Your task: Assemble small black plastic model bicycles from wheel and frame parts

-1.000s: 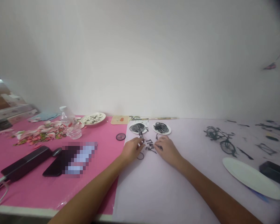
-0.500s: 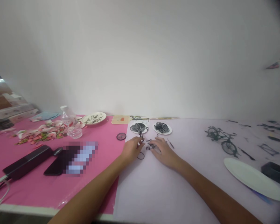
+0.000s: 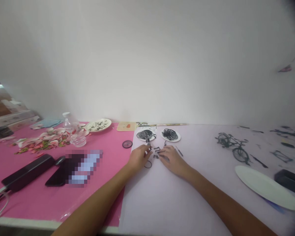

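My left hand (image 3: 139, 158) pinches a thin, dark model-bicycle part (image 3: 148, 143) upright between thumb and fingers; its exact kind is too small to tell. Below those fingers a black ring (image 3: 147, 164) lies on the white sheet, partly covered by the hand. My right hand (image 3: 171, 157) rests low over the sheet, fingers stretched out and a little apart, the tips close to small black pieces (image 3: 156, 149). A slim dark tool (image 3: 179, 151) lies just beyond it. To the left, a small spoked wheel (image 3: 127, 144) rests on the pink surface.
Two white plates (image 3: 138, 139) (image 3: 179, 139) of black parts stand at the back. On the right are a model bicycle (image 3: 232, 146), a white oval plate (image 3: 265, 186) and a black tray (image 3: 290, 181). On the left are a phone (image 3: 56, 175), a plastic bottle (image 3: 70, 123) and pink pieces (image 3: 43, 141).
My right hand has shifted slightly, its fingers drawing back to the right, so more of the small black pieces shows. The left hand keeps its pinch in nearly the same place.
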{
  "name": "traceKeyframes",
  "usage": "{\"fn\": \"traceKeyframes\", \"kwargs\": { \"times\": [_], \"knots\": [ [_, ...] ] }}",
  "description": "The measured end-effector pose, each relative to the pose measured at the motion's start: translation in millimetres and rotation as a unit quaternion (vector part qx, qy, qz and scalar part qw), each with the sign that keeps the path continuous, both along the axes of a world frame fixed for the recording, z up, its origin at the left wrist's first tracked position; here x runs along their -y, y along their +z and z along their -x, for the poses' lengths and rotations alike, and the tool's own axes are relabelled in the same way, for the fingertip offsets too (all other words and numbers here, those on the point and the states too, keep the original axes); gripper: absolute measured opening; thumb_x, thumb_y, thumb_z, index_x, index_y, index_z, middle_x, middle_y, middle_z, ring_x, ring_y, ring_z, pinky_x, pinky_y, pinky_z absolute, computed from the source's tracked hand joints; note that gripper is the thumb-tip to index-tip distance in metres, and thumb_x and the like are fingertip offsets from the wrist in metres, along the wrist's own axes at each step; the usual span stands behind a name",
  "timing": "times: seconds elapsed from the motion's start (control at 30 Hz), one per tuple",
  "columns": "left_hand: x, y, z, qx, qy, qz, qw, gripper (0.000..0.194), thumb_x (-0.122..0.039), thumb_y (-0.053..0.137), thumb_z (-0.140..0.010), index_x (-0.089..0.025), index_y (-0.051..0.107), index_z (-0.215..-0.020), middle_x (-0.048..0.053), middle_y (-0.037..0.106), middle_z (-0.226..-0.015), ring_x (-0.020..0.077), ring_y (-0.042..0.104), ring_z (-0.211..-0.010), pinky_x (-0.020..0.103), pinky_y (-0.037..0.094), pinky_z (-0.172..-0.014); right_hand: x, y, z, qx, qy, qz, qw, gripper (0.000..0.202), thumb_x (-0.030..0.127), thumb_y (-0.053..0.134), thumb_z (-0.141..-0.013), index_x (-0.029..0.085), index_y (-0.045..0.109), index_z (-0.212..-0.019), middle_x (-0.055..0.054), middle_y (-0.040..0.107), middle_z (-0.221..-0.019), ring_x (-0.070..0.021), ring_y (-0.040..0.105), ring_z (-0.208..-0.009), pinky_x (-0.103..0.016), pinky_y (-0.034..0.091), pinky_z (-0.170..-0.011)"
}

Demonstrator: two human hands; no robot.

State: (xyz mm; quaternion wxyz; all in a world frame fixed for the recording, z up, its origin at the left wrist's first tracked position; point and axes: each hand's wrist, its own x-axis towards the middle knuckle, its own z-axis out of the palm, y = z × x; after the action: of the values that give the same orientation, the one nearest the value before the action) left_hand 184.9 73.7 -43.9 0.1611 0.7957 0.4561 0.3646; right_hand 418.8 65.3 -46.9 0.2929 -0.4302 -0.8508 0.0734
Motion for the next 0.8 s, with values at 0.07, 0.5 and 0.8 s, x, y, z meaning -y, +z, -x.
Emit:
{"fn": "traceKeyframes", "kwargs": {
  "times": [0.07, 0.5, 0.8],
  "knots": [
    [0.5, 0.3, 0.1, -0.002, -0.001, -0.001, 1.000, 0.026, -0.033, 0.058, -0.098, -0.024, 0.070, -0.119, 0.002, 0.072, -0.099, 0.0133, 0.064, -0.072, 0.024, 0.051, -0.068, -3.1, -2.0, -0.5, -0.008, -0.005, -0.014, 1.000, 0.018, 0.027, 0.063, -0.098, 0.027, 0.080, -0.104, -0.006, 0.076, -0.111, -0.0293, 0.056, -0.119, -0.049, 0.045, -0.105],
    [3.7, 2.4, 0.2, -0.009, -0.015, -0.010, 1.000, 0.027, -0.033, 0.057, -0.099, -0.024, 0.069, -0.122, 0.004, 0.072, -0.106, 0.0155, 0.067, -0.078, 0.025, 0.052, -0.071, 4.4, 13.6, 1.9, -0.147, -0.059, 0.024, 0.987, 0.011, 0.028, 0.077, -0.086, 0.026, 0.079, -0.097, -0.004, 0.076, -0.092, -0.0236, 0.069, -0.086, -0.037, 0.056, -0.081],
    [7.0, 2.8, -3.9, -0.056, -0.020, -0.031, 0.998, 0.021, -0.030, 0.058, -0.099, -0.026, 0.070, -0.115, 0.002, 0.072, -0.103, 0.0139, 0.065, -0.072, 0.025, 0.049, -0.070, 14.4, 20.8, 13.8, -0.161, 0.018, 0.017, 0.987, 0.013, 0.028, 0.068, -0.094, 0.027, 0.079, -0.100, -0.006, 0.072, -0.101, -0.0240, 0.067, -0.098, -0.040, 0.055, -0.090]
  ]
}}
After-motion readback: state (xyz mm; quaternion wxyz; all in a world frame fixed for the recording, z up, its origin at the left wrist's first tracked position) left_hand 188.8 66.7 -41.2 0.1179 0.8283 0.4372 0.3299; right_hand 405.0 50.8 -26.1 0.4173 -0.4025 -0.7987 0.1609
